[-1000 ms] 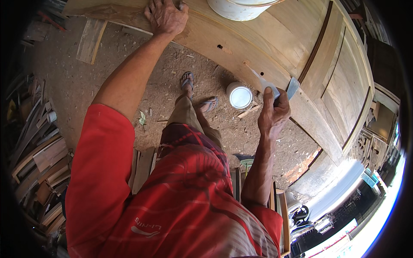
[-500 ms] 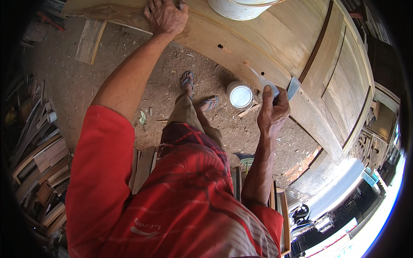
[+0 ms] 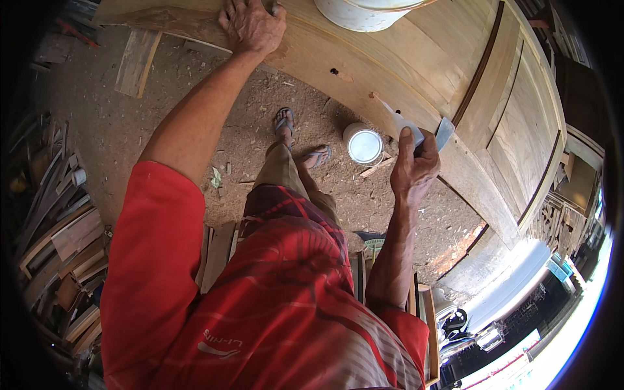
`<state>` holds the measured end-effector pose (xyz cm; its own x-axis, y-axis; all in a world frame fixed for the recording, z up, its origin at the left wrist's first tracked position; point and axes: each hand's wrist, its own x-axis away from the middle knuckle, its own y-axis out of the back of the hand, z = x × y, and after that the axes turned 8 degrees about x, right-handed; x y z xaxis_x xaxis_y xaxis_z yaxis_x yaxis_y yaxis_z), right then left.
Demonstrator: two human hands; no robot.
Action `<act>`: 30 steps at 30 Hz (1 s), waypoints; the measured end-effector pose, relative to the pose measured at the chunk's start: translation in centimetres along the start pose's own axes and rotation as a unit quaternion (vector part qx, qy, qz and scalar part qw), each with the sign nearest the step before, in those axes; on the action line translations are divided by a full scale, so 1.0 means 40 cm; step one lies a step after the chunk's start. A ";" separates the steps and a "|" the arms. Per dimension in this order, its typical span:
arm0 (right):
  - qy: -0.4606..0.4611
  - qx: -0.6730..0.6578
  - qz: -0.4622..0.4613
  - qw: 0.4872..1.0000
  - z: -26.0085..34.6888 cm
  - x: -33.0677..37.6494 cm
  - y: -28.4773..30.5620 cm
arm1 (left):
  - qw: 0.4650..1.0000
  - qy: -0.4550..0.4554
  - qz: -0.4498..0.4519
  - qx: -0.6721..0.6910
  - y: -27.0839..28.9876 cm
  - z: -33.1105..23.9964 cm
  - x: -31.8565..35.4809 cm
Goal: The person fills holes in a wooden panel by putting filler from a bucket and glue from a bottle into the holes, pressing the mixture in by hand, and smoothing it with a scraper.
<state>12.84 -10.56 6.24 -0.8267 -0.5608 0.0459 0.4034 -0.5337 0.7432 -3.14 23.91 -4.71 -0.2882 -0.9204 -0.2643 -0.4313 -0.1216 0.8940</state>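
My right hand (image 3: 416, 162) is closed on a whitish scraper (image 3: 404, 123), thumb on top. Its narrow end points at a small reddish-brown patch (image 3: 372, 95) on the wooden panel (image 3: 312, 55). A bluish flat blade (image 3: 445, 133) shows on the other side of the same hand; whether it is held there too, I cannot tell. My left hand (image 3: 257, 29) lies palm down on the panel near its edge, fingers stretched out and apart, holding nothing. A dark hole (image 3: 334, 71) marks the wood between the two hands.
On the panel stands a white bucket (image 3: 367, 14). A lidded paint can (image 3: 364, 146) is on the dirt floor beside my feet, near a small wood offcut (image 3: 377, 166). Piled timber scraps (image 3: 75, 247) lie to the left; a board (image 3: 138, 62) sits under the panel's edge.
The scraper's tip has shifted very slightly to the right on the panel, with my right hand. My left hand stays in place.
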 end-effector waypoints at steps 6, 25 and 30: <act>-0.028 -0.093 -0.034 0.995 -0.001 -0.006 0.009 | 1.000 0.007 0.013 0.013 0.038 -0.064 0.016; -0.030 -0.060 0.000 0.998 -0.007 -0.006 0.015 | 0.997 -0.028 -0.067 0.032 0.039 -0.053 0.011; -0.012 -0.028 -0.003 1.000 -0.006 -0.002 0.009 | 0.997 -0.027 -0.068 0.032 0.037 -0.054 0.010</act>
<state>13.12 -10.85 6.34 -0.8378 -0.5429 0.0588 0.4202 -0.5722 0.7043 -2.03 22.57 -2.71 -0.2685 -0.8756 -0.4016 -0.5232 -0.2175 0.8240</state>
